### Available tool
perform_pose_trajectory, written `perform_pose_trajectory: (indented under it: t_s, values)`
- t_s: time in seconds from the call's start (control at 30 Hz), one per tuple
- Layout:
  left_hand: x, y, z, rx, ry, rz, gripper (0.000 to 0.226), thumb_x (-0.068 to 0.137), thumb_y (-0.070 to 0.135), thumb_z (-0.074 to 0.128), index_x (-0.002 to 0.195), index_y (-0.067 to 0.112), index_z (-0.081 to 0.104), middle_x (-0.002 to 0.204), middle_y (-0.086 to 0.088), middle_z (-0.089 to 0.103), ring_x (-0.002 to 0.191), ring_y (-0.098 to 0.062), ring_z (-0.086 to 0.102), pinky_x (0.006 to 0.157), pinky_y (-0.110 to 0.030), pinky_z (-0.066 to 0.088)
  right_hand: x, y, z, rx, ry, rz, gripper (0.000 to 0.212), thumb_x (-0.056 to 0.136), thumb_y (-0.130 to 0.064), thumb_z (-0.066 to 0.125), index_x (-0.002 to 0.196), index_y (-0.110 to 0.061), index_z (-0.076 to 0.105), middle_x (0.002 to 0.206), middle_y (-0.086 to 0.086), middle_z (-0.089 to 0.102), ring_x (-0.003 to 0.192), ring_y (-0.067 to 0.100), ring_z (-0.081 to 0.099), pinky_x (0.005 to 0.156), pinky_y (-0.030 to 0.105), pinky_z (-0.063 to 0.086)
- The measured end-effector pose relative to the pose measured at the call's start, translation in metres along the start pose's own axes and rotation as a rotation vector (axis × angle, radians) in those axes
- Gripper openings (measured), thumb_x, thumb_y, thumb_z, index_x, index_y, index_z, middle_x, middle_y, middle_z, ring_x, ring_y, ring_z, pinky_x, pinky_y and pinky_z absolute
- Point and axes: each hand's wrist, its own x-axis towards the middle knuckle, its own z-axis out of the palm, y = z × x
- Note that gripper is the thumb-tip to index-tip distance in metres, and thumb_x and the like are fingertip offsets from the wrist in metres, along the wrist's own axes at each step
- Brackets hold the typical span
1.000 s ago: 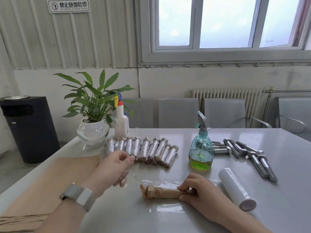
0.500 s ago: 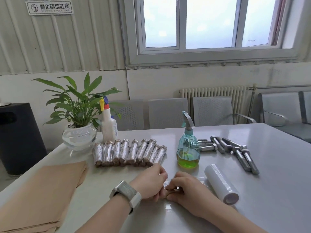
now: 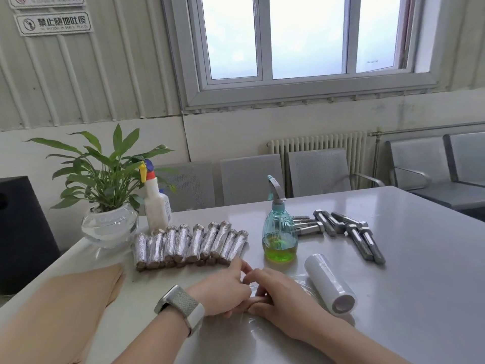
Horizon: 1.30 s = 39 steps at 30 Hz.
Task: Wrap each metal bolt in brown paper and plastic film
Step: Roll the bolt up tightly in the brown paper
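A second ago my left hand (image 3: 223, 290) hung apart over the table and the brown-paper-wrapped bolt lay open to view under my right hand (image 3: 283, 295). Now both hands are together over it, fingers curled down and meeting; the parcel is hidden beneath them, only a crinkle of clear plastic film (image 3: 249, 324) showing at the near side. I judge I am rolling the film round the papered bolt, so this piece is nearly wrapped.

Far to the left of my fingers lies the stack of flat brown paper sheets (image 3: 60, 311), reaching to the near table edge. Just beyond my left fingers, almost touching, stands the row of finished film-wrapped bolts (image 3: 189, 245); rolling away from me has little room. Beyond my right fingers is the teal spray bottle with green liquid (image 3: 279, 240). Just right of them lies the white roll of plastic film (image 3: 329, 286), with film running from it under my hands. Further right and back are the bare grey metal bolts (image 3: 349, 232). The grey table (image 3: 420, 298) is open on that side.
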Motion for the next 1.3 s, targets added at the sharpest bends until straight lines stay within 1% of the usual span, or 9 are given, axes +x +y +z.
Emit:
perform_pose_trajectory:
  t_s: [0.23,0.4,0.5,0.63,0.77,0.9,1.03,1.17,1.3]
  values:
    - [0.008,0.0,0.001,-0.214,-0.01,-0.09,0.03,0.082,0.008,0.036,0.108,0.02,0.043,0.041,0.004,0.048,0.036,-0.016,0.035,0.037,-0.017,0.021,-0.001,0.0,0.0,-0.068,-0.001,-0.047,0.022,0.086,-0.029,0.064,0.105,-0.023,0.054,0.098,0.001,0.052,0.095,0.019,0.05,0.082,0.034,0.042]
    - [0.008,-0.004,0.002,-0.264,0.037,-0.092,0.033,0.081,0.002,0.035,0.107,0.021,0.046,0.046,0.004,0.052,0.033,-0.013,0.036,0.035,-0.015,0.023,-0.002,0.002,-0.001,0.013,0.006,-0.012,0.015,0.083,-0.029,0.069,0.096,-0.027,0.062,0.095,-0.003,0.053,0.094,0.014,0.052,0.083,0.032,0.044]
    - [0.007,-0.008,0.004,-0.31,0.083,-0.099,0.035,0.08,0.001,0.039,0.107,0.022,0.048,0.06,-0.001,0.054,0.036,-0.015,0.039,0.04,-0.018,0.025,-0.001,0.004,-0.001,0.042,0.012,0.001,0.014,0.082,-0.029,0.07,0.092,-0.027,0.061,0.093,-0.005,0.052,0.09,0.011,0.051,0.081,0.03,0.044]
    - [0.003,-0.011,0.005,-0.268,0.102,-0.049,0.029,0.084,0.005,0.047,0.106,0.023,0.046,0.084,-0.004,0.055,0.037,-0.012,0.044,0.039,-0.018,0.03,-0.001,0.005,0.001,0.066,0.022,0.004,0.012,0.081,-0.027,0.071,0.088,-0.025,0.061,0.089,-0.007,0.049,0.086,0.01,0.05,0.075,0.023,0.04]
    - [-0.003,-0.011,0.006,-0.191,0.073,0.024,0.036,0.076,0.009,0.058,0.104,0.028,0.045,0.09,0.003,0.059,0.04,-0.01,0.048,0.038,-0.018,0.034,-0.002,0.006,0.0,0.083,0.015,0.011,0.011,0.081,-0.027,0.071,0.088,-0.023,0.062,0.09,-0.005,0.05,0.088,0.013,0.053,0.077,0.024,0.042]
    - [-0.004,-0.009,0.007,-0.153,0.065,0.018,0.041,0.074,0.02,0.07,0.104,0.033,0.044,0.1,0.0,0.06,0.041,-0.012,0.05,0.038,-0.021,0.038,-0.003,0.002,-0.004,0.124,0.029,0.042,0.005,0.083,-0.031,0.061,0.082,-0.029,0.057,0.086,-0.007,0.052,0.082,0.007,0.051,0.076,0.023,0.044]
    - [-0.005,-0.004,0.005,-0.035,0.044,0.018,0.039,0.076,0.013,0.064,0.103,0.033,0.042,0.098,0.002,0.063,0.045,-0.013,0.056,0.042,-0.023,0.042,-0.001,-0.005,-0.002,0.076,0.08,0.052,0.011,0.091,-0.041,0.058,0.094,-0.03,0.058,0.091,-0.006,0.057,0.085,0.007,0.05,0.076,0.027,0.042]
    - [-0.006,0.002,0.004,0.199,0.012,0.009,0.048,0.077,0.011,0.057,0.116,0.032,0.037,0.102,-0.002,0.071,0.05,-0.012,0.059,0.04,-0.018,0.043,-0.001,-0.008,0.002,-0.032,0.04,0.05,0.024,0.091,-0.044,0.06,0.11,-0.033,0.068,0.101,-0.002,0.058,0.097,0.015,0.053,0.085,0.032,0.044]
    - [-0.006,0.001,0.002,0.117,0.011,0.026,0.057,0.076,0.009,0.061,0.122,0.03,0.036,0.107,0.002,0.063,0.048,-0.009,0.059,0.044,-0.02,0.045,0.0,-0.008,0.001,0.004,0.031,0.075,0.022,0.09,-0.04,0.063,0.108,-0.031,0.072,0.104,-0.002,0.058,0.1,0.014,0.054,0.086,0.03,0.044]
